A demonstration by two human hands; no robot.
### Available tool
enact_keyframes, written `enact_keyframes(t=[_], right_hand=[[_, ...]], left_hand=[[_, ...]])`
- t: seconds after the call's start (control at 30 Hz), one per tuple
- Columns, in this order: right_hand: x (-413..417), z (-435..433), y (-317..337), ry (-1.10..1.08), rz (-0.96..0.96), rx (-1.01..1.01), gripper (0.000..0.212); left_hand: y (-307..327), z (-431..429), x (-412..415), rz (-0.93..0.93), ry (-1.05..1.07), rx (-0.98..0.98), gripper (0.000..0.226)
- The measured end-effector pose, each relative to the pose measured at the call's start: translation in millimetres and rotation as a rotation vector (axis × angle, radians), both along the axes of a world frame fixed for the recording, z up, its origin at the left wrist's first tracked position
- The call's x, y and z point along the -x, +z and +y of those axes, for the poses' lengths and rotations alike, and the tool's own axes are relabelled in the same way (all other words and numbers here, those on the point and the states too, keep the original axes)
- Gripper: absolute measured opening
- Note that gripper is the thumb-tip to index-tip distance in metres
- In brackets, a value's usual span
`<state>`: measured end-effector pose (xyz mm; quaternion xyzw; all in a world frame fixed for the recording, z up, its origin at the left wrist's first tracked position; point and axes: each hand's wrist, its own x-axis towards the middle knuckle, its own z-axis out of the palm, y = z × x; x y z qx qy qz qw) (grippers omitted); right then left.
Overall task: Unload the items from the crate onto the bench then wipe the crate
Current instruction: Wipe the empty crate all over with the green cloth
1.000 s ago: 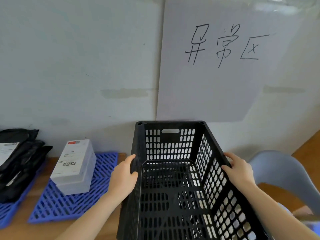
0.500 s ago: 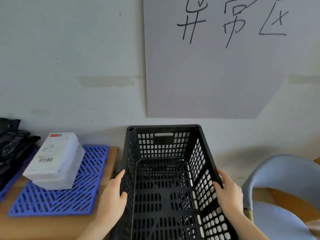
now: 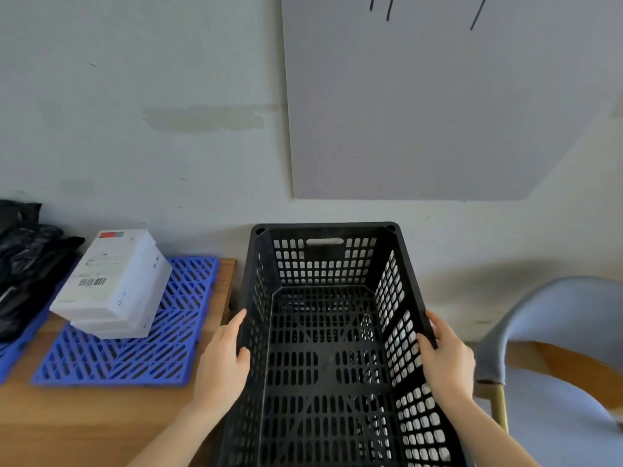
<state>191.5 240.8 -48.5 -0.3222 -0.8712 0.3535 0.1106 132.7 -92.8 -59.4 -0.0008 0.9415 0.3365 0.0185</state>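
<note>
We held the empty crate (image 3: 323,264) just beside the bench (image 3: 84,416), left hand (image 3: 222,362) and right hand (image 3: 445,358) curled over its side rims, and judged it best to carry it level, gripped evenly.

Black slotted plastic crate (image 3: 323,264) was upright with its floor bare, just off the right end of the wooden bench (image 3: 84,419), two white boxes (image 3: 111,284) were stacked askew on a blue grid mat (image 3: 135,358) atop it, black bags (image 3: 27,264) lay at far left.
</note>
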Motion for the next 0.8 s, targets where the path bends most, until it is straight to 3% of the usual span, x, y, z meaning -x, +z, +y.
enact_keyframes(t=[0.47,0.8], right_hand=[[0.3,-2.9,-1.6,-0.018,-0.002,0.042,0.046],[1.9,-1.7,4.7,0.064,-0.057,0.029,0.043]], left_hand=[[-0.5,1.4,-0.4,0.063,-0.006,0.057,0.064],[7.1,3.1,3.3,-0.025,-0.011,0.116,0.066]])
